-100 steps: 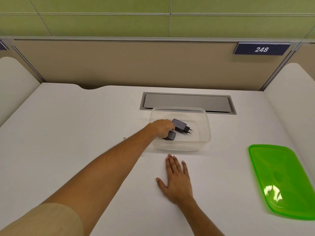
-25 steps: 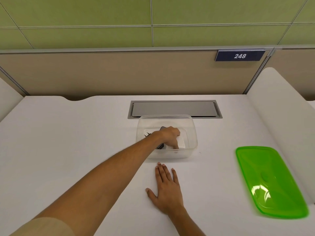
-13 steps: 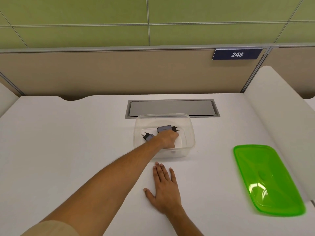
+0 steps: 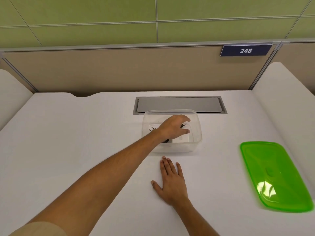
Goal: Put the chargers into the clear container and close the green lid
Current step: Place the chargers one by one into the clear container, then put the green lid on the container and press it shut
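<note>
The clear container point(image 4: 196, 143) stands on the white desk, in front of the grey hatch. My left hand point(image 4: 172, 128) reaches into it from the left with fingers spread over the dark chargers. Only bits of them show: one charger's prongs point(image 4: 184, 125) between my thumb and fingers, another's prongs point(image 4: 152, 129) by my wrist, and a dark corner point(image 4: 165, 141) under my wrist. I cannot tell whether my fingers touch a charger. My right hand point(image 4: 170, 181) lies flat on the desk just in front of the container, holding nothing. The green lid point(image 4: 274, 176) lies at the right.
A grey cable hatch point(image 4: 179, 104) is set into the desk behind the container. A beige partition with a "248" sign point(image 4: 245, 50) closes the back. White side panels point(image 4: 281, 103) stand at both sides of the desk.
My left hand has moved from the container's near side to over the chargers, with fingers spread wider. The right hand and the lid have stayed put.
</note>
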`<state>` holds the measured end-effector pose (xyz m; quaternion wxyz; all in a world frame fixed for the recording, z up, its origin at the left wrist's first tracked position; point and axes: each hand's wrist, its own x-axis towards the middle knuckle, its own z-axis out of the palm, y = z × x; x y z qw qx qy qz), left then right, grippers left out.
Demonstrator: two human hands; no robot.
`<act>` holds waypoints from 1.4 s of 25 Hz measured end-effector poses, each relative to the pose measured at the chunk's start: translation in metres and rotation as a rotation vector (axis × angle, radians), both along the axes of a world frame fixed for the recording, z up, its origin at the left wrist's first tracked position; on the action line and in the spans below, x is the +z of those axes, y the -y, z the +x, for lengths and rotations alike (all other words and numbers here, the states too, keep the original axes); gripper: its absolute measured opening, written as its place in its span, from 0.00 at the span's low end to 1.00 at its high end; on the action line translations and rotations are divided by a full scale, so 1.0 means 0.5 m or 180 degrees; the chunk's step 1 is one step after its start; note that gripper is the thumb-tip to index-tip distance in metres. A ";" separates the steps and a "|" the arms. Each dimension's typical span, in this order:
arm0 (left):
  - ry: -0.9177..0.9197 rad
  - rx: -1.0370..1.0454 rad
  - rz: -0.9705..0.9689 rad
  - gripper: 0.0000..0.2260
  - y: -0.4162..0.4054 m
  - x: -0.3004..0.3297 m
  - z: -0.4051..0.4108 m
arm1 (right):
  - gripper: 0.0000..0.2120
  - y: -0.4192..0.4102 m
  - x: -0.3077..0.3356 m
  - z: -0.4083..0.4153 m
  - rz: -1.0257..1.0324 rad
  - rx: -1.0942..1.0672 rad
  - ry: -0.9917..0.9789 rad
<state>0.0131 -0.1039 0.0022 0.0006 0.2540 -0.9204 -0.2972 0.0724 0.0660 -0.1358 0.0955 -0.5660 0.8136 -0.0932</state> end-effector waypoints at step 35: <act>-0.0251 -0.0775 0.0065 0.15 -0.356 -0.072 -0.033 | 0.16 -0.424 0.079 -0.298 -0.0532 -0.1853 -0.0495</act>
